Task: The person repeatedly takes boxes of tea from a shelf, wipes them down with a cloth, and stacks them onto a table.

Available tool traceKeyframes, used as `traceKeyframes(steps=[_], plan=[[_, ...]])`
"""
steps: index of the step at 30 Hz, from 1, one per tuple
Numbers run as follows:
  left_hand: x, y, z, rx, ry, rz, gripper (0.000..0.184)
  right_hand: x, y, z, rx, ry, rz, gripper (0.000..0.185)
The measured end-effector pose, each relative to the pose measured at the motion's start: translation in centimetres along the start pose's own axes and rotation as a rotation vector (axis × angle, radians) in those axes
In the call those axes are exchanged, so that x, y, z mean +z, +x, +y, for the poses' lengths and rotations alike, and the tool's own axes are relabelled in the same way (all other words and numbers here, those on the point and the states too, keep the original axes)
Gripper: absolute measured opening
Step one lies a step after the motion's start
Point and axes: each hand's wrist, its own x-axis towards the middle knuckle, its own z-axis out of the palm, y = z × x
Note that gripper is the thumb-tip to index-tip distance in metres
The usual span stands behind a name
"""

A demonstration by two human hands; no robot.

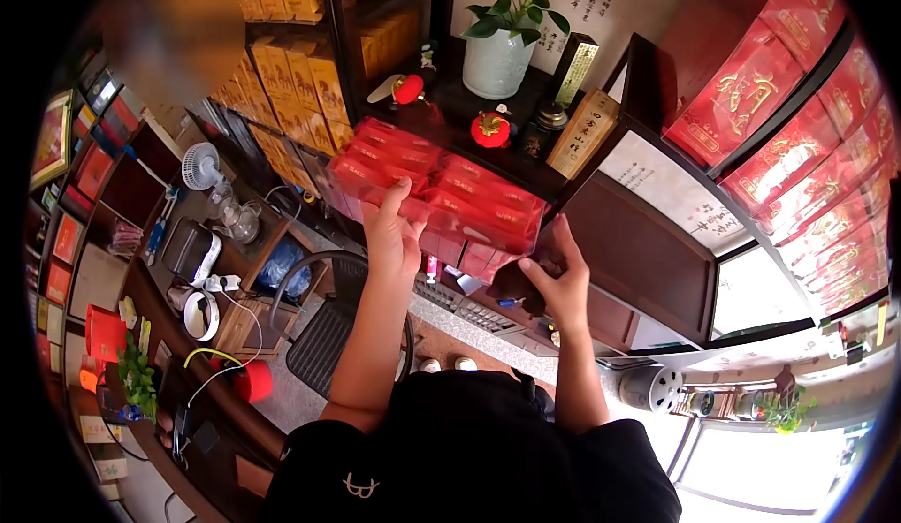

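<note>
Both forearms reach forward to a clear box of red packets [441,190].
Left hand [394,234] grips its near side, thumb on top; right hand [563,284] is at its right end, thumb apart, grip unclear.

On the cabinet top [452,108], a potted plant [498,65] stands toward the back edge, with one ornament [407,89] to its left, a second ornament [490,130] before it near the front edge, and a jar [542,131] and a plaque [584,135] toward the right end. Packets [474,188] lie in a tray [507,238] before the front edge; a chair [328,352] stands on the floor, lower left.
</note>
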Motion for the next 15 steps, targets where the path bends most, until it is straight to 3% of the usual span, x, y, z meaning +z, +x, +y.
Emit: traceKeyframes(steps=[2, 4, 6, 8, 10, 11, 12, 13, 15], plan=[[-1.7, -0.9, 0.4, 0.014, 0.022, 0.005, 0.046, -1.7, -0.4, -1.0, -0.025, -0.048, -0.1, 0.065], [-4.0, -1.7, -0.1, -0.013, 0.014, 0.136, 0.041, -3.4, -0.8, -1.9, 0.066, 0.023, -0.155, 0.045], [-3.1, -3.3, 0.1, 0.046, -0.087, 0.132, 0.042, -5.3, -1.1, -1.9, 0.169, 0.072, -0.148, 0.028], [-1.7, -4.9, 1.1, 0.058, -0.337, 0.062, 0.044, -5.9, -1.4, -1.8, 0.212, 0.252, 0.064, 0.028], [-2.6, -5.5, 1.1, 0.04, -0.334, 0.033, 0.047, -2.6, -1.3, -4.5, -0.06, 0.336, 0.431, 0.038], [-2.7, -5.8, 1.1, 0.03, -0.325, 0.007, 0.048, -1.4, -1.7, -4.8, -0.056, 0.337, 0.421, 0.038], [-2.9, -6.1, 1.0, 0.022, -0.316, -0.02, 0.049, -0.2, -2.0, -5.1, -0.252, 0.263, 0.265, 0.048], [-3.2, -6.5, 1.0, 0.031, -0.316, -0.015, 0.049, 0.5, -1.9, -6.1, -0.331, -0.086, -0.018, 0.058], [-3.9, -7.4, 0.9, 0.02, -0.294, -0.076, 0.05, 1.9, -1.7, -8.3, -0.749, -0.662, -0.552, 0.079]])
